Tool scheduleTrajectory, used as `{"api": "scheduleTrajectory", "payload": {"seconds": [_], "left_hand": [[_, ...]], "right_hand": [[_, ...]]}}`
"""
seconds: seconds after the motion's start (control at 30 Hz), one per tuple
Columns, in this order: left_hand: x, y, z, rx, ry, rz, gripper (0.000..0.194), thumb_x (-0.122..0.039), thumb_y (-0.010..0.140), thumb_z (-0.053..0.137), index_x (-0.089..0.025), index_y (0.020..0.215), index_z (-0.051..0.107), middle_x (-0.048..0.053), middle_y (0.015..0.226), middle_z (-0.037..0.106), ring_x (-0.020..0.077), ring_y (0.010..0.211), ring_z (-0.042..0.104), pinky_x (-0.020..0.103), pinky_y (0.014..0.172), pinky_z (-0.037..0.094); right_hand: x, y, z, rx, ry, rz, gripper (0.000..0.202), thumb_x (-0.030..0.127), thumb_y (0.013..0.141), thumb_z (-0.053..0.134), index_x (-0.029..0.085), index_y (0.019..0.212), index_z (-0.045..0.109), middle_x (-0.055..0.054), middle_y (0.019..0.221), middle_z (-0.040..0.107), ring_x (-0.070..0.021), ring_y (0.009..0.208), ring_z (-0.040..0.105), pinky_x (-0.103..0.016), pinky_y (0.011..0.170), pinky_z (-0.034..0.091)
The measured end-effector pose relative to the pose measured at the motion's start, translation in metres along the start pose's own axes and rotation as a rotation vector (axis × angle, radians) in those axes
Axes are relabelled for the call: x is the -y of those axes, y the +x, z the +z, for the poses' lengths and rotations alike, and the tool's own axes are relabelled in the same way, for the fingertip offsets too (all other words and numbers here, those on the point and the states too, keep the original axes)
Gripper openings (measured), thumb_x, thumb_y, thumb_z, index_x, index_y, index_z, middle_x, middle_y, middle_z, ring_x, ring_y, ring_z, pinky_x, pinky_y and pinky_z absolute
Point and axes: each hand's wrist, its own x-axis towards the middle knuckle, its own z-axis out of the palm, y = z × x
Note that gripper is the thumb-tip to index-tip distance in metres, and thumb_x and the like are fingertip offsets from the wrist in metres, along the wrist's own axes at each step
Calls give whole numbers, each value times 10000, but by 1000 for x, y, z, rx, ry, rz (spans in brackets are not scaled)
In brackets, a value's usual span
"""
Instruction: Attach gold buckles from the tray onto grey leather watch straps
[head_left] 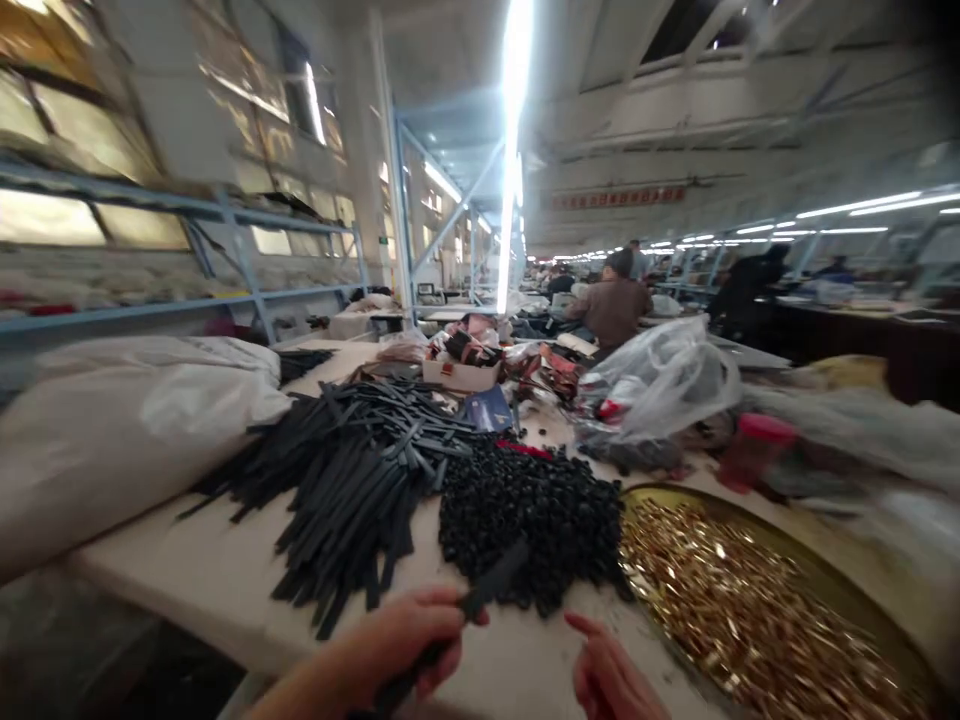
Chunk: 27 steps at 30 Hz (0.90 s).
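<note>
My left hand (427, 635) is closed around a flat black strap (498, 578); one end points up towards a heap of small black loops (532, 515), the other hangs below my fingers. My right hand (609, 668) is a little apart from it, near the front of that heap. Its index finger is stretched out and the others are partly curled, with nothing visible in them. To the left lies a large pile of black straps (352, 490). On the right, a round gold-coloured tray (814, 570) is filled with small shiny gold metal pieces (720, 580).
A bulging white sack (135, 430) lies at the table's left. Farther back are a white box (461, 375), a blue packet (487, 410), a clear plastic bag (660, 385) and a red-lidded jar (754, 450). A person in brown (611, 305) sits beyond.
</note>
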Motion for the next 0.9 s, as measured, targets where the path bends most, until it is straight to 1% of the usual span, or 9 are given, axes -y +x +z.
{"api": "scheduleTrajectory", "payload": {"seconds": [0.03,0.1,0.2,0.27,0.5,0.63,0.7,0.8,0.9], "left_hand": [[14,1,23,119,-11,-46,293,-189,703,410,-135,949,560,-57,412,486,56,291,335,153,314,232],[33,1,54,242,-48,-110,303,-208,703,408,-134,958,554,-60,409,484,51,302,347,145,324,215],[44,5,76,290,-144,-162,310,-259,688,447,-123,950,542,-39,436,520,60,339,400,144,336,207],[45,10,83,308,-237,-170,347,-287,674,470,-114,970,525,-18,474,548,72,360,434,148,342,230],[50,33,101,261,-441,-181,390,-290,679,505,-113,1027,494,-20,530,534,65,350,439,161,338,283],[58,50,100,194,-449,-184,364,-300,681,497,-129,1002,488,-33,526,518,49,333,399,152,328,273],[66,59,95,164,-415,-154,380,-368,682,513,-137,984,480,-55,477,491,46,309,362,154,317,250],[80,71,86,126,-376,-99,417,-473,682,534,-148,938,477,-88,420,434,34,283,303,156,312,210],[84,79,84,102,-378,-82,426,-514,687,526,-154,909,471,-106,406,398,20,276,263,150,315,192]], "right_hand": [[5,-2,0,5,119,27,664,716,655,412,197,1062,487,50,473,492,-84,361,378,-209,357,248],[17,-1,1,-19,221,47,537,624,692,492,171,980,511,66,484,452,-59,396,363,-184,377,242],[26,1,-2,-48,211,66,381,520,686,584,156,787,530,96,428,370,-31,378,289,-168,374,191],[24,0,-3,-23,175,70,353,496,706,571,152,776,535,99,421,359,-28,374,274,-169,374,179],[9,3,1,38,113,131,340,471,776,478,147,844,553,90,450,372,-36,386,303,-175,391,210],[7,11,-24,-25,2,80,388,507,785,422,168,940,528,67,527,426,-71,431,368,-200,413,284],[5,15,-49,-144,-188,-6,374,496,793,407,183,965,517,39,597,477,-105,501,441,-231,465,351],[4,20,-84,-333,-583,-157,261,408,807,422,194,907,534,-27,779,561,-168,736,531,-299,676,422],[8,34,-97,-351,-951,-246,186,292,829,395,201,884,548,-53,879,577,-187,838,531,-322,769,393]]}}
